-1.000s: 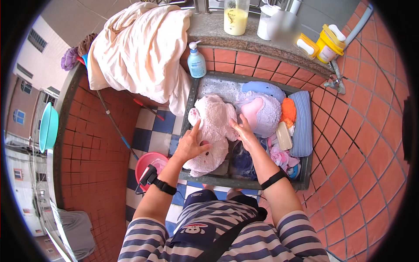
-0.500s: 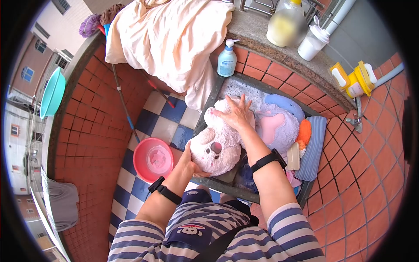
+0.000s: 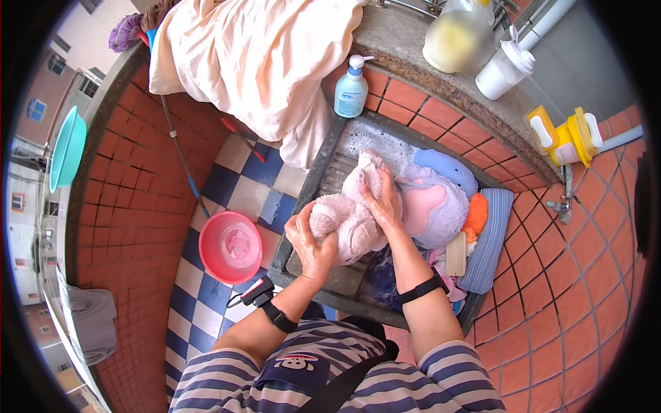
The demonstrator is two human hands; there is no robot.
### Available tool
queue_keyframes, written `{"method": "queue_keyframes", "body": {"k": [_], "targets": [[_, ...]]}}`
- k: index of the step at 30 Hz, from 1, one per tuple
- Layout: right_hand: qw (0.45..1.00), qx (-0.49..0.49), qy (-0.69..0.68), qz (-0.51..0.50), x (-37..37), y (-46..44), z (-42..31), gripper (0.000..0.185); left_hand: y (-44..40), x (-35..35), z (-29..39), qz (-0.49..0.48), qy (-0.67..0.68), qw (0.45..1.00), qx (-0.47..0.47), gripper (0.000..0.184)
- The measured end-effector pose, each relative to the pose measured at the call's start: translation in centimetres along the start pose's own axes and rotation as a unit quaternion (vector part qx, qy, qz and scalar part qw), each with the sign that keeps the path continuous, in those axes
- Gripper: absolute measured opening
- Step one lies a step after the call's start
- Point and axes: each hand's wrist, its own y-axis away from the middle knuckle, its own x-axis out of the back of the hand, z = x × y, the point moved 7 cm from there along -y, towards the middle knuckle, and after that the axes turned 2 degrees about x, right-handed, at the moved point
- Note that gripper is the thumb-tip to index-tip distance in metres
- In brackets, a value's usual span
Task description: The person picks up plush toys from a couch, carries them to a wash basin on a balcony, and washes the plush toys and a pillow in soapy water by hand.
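Both my hands hold a wet pale pink plush toy (image 3: 354,224) over a dark stone wash sink (image 3: 311,184). My left hand (image 3: 313,249) is wrapped round the toy's lower left end, fingers curled in. On the right side, my right hand (image 3: 385,205) grips the upper part, its thumb pressed on the plush. The toy is bunched up, and its face is hidden. Beneath it shows a ribbed washboard surface (image 3: 335,182), with suds (image 3: 372,141) at the sink's far end. Just right of my right hand lies a lavender plush toy (image 3: 447,213), beside a blue plush piece (image 3: 446,171).
A pump bottle (image 3: 351,89) stands at the sink's back corner. Orange plush (image 3: 476,215), a brush (image 3: 456,255) and striped blue cloth (image 3: 487,241) lie along the right. A pink basin (image 3: 213,249) sits on the floor. Cream fabric (image 3: 255,62) hangs over the ledge; a tap (image 3: 563,205) is right.
The pink toy has been turned and bunched, so its face no longer shows. My left hand moved from cupping its head to gripping it; my right hand's spread fingers closed on it.
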Motion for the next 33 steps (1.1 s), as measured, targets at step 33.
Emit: {"method": "queue_keyframes", "body": {"k": [33], "targets": [[0.928, -0.053, 0.223, -0.293, -4.8, -11.7, 2.5, 0.049, -5.8, -14.3, 4.1, -0.375, 0.068, 0.894, -0.238, 0.051]]}}
